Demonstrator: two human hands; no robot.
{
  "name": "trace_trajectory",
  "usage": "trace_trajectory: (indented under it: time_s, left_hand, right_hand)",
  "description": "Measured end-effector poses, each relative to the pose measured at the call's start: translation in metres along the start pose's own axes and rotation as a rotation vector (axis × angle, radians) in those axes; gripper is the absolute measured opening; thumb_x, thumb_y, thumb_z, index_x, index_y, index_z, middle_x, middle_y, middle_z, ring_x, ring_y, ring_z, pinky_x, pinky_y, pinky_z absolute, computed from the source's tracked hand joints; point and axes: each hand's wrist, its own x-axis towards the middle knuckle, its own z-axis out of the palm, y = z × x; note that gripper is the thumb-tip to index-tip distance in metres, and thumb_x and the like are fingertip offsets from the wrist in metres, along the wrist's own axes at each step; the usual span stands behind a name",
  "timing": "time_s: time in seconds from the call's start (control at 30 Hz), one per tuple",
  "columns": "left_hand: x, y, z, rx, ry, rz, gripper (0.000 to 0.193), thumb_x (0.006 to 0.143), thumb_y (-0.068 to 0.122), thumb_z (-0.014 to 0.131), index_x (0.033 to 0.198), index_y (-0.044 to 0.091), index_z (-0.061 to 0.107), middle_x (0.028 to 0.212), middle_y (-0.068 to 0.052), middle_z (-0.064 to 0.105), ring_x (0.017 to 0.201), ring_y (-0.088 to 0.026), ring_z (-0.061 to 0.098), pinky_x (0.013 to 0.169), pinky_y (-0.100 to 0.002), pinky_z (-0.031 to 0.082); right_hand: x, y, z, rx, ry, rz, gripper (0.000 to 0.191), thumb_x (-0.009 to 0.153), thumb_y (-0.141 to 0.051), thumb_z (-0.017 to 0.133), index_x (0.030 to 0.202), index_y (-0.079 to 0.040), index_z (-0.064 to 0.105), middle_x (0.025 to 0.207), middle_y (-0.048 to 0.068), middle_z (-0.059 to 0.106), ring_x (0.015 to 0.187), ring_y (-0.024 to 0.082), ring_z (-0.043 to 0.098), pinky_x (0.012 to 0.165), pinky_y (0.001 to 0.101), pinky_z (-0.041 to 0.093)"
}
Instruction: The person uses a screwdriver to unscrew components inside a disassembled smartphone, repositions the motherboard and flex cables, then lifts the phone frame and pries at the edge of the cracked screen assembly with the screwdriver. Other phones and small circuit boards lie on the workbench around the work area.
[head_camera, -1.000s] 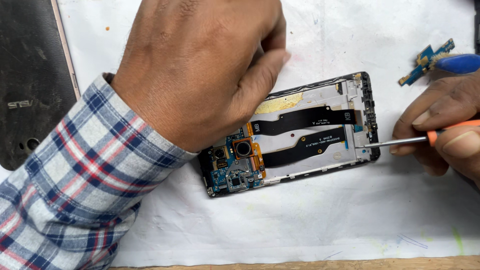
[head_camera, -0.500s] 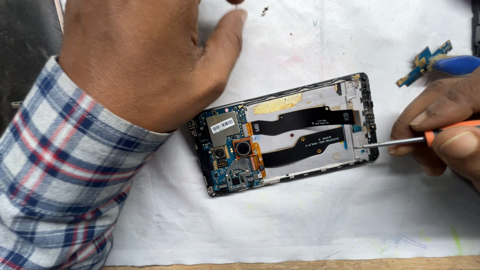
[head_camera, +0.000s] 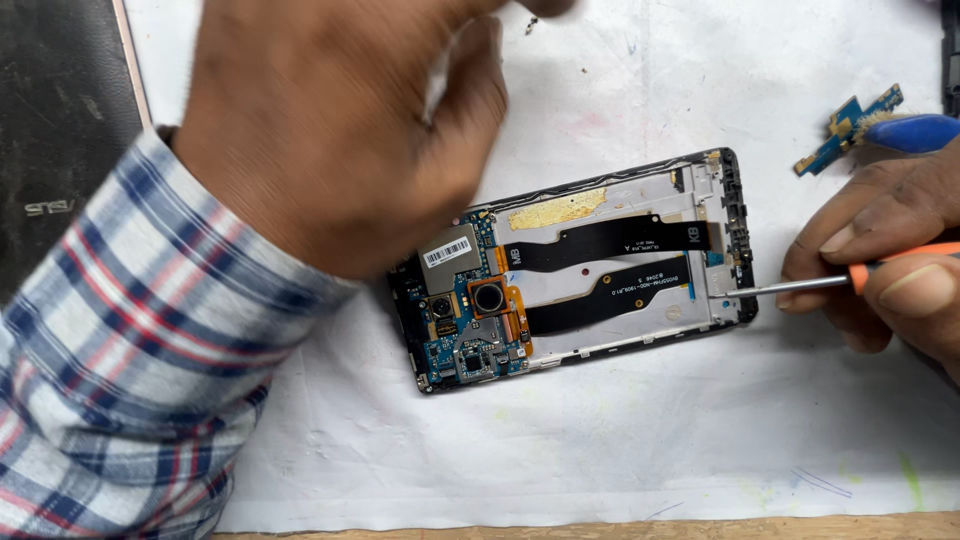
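An opened phone (head_camera: 600, 270) lies back-up on a white sheet, showing its blue circuit board, camera module, two black ribbon cables and a strip of yellow tape. My left hand (head_camera: 340, 130), in a plaid sleeve, hovers blurred above the phone's upper left end. It is not touching the phone, and its fingertips run off the top edge. My right hand (head_camera: 885, 270) grips an orange-handled screwdriver (head_camera: 800, 285). The metal tip rests on the phone's right end, near the frame edge.
A dark slab-like device (head_camera: 60, 130) lies at the left. A small blue-and-gold circuit piece (head_camera: 850, 125) and a blue tool handle (head_camera: 915, 130) sit at the upper right. The white sheet (head_camera: 600, 450) ends at a wooden edge (head_camera: 600, 530) along the bottom.
My left hand has lifted off the phone's upper left end and risen toward the camera, uncovering the circuit board. The right hand and screwdriver have stayed put.
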Motion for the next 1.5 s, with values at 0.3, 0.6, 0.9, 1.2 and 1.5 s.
trace_trajectory:
  time_s: [0.3, 0.6, 0.9, 1.2, 1.5]
  left_hand:
    - [0.0, 0.005, 0.007, 0.237, -0.08, 0.052, 0.023, 0.103, 0.005, 0.064, 0.118, 0.013, 0.079, 0.087, -0.009, 0.066, 0.088, -0.023, 0.06, 0.078, -0.043, 0.044]
    - [-0.008, -0.001, 0.014, 0.351, 0.024, 0.089, 0.036, 0.099, -0.004, 0.06, 0.128, 0.012, 0.071, 0.093, -0.007, 0.066, 0.087, -0.019, 0.06, 0.078, -0.037, 0.046]
    - [-0.002, 0.004, 0.011, 0.358, -0.002, 0.058, 0.042, 0.094, 0.001, 0.062, 0.134, 0.013, 0.069, 0.096, -0.007, 0.066, 0.089, -0.02, 0.06, 0.08, -0.041, 0.047]
    - [-0.005, 0.004, 0.016, 0.311, 0.016, 0.086, 0.025, 0.104, 0.016, 0.067, 0.127, 0.009, 0.069, 0.092, -0.009, 0.065, 0.087, -0.02, 0.061, 0.079, -0.041, 0.047]
    - [-0.008, -0.003, 0.011, 0.416, 0.028, 0.006, 0.013, 0.097, 0.009, 0.063, 0.102, 0.008, 0.075, 0.063, -0.003, 0.054, 0.068, -0.018, 0.056, 0.078, -0.038, 0.047]
  right_hand:
    - [-0.02, 0.014, 0.009, -0.009, 0.156, -0.052, 0.018, 0.097, -0.021, 0.063, 0.111, -0.01, 0.068, 0.089, 0.011, 0.072, 0.062, 0.015, 0.064, 0.058, 0.0317, 0.057]
    - [0.02, -0.021, 0.003, 0.007, -0.103, 0.057, 0.012, 0.094, -0.014, 0.069, 0.099, -0.008, 0.078, 0.078, 0.011, 0.072, 0.064, 0.02, 0.07, 0.058, 0.0354, 0.061]
    - [-0.038, 0.043, -0.009, -0.11, 0.151, 0.043, 0.01, 0.096, -0.012, 0.065, 0.103, -0.01, 0.072, 0.082, 0.008, 0.071, 0.062, 0.016, 0.064, 0.063, 0.0323, 0.061]
    - [0.004, 0.04, -0.04, 0.142, -0.244, 0.282, 0.013, 0.094, 0.002, 0.064, 0.098, 0.001, 0.077, 0.077, 0.021, 0.071, 0.064, 0.032, 0.073, 0.059, 0.0438, 0.063]
    - [-0.018, 0.019, 0.001, -0.022, 0.099, -0.056, 0.021, 0.092, -0.013, 0.069, 0.112, -0.009, 0.07, 0.088, 0.012, 0.073, 0.064, 0.017, 0.066, 0.062, 0.0333, 0.059]
